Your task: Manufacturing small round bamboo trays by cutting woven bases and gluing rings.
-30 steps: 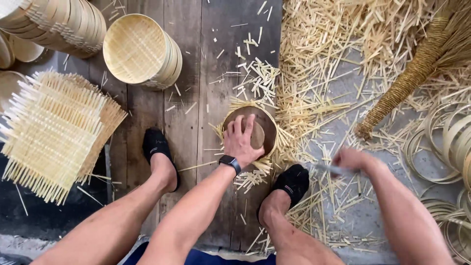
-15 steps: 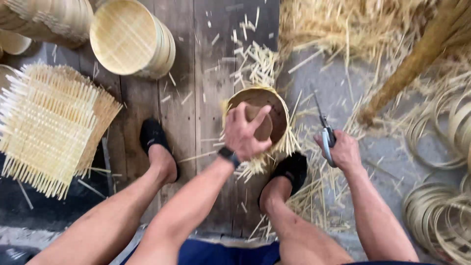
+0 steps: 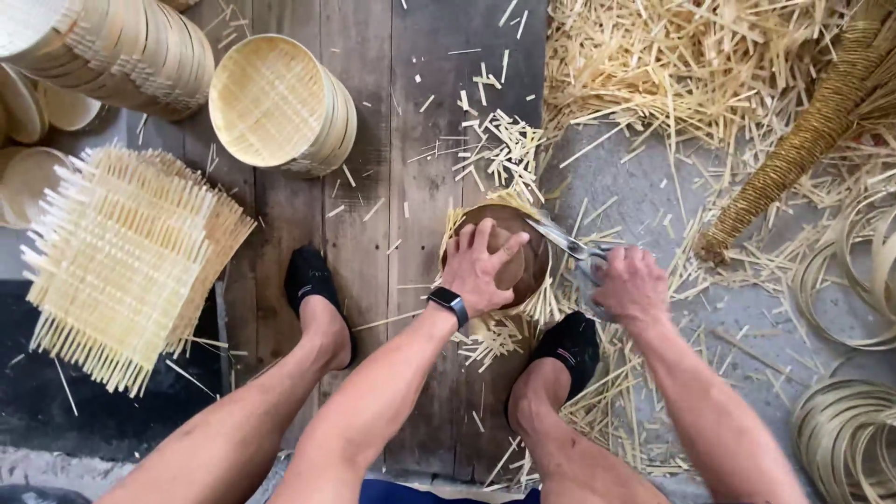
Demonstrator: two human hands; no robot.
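My left hand (image 3: pixel 481 269) presses flat on a round brown mould (image 3: pixel 523 245) that sits in a small woven bamboo basket with loose strip ends sticking out around its rim (image 3: pixel 457 224). A dark watch (image 3: pixel 449 302) is on that wrist. My right hand (image 3: pixel 633 286) grips a pair of metal scissors (image 3: pixel 563 239), whose blades reach the basket's right rim. Both feet in black socks rest on the wooden planks (image 3: pixel 392 112) on either side of the basket.
A stack of finished round bamboo baskets (image 3: pixel 280 105) lies at the upper left, with another long stack (image 3: pixel 121 47) behind it. Flat woven mats (image 3: pixel 121 261) lie at the left. Cut bamboo strips (image 3: pixel 672 65) litter the right, beside a broom (image 3: pixel 793 140) and coiled bamboo hoops (image 3: pixel 849 429).
My right hand has brought the scissors from off to the right in to the basket's rim. My left hand stays pressed on the mould.
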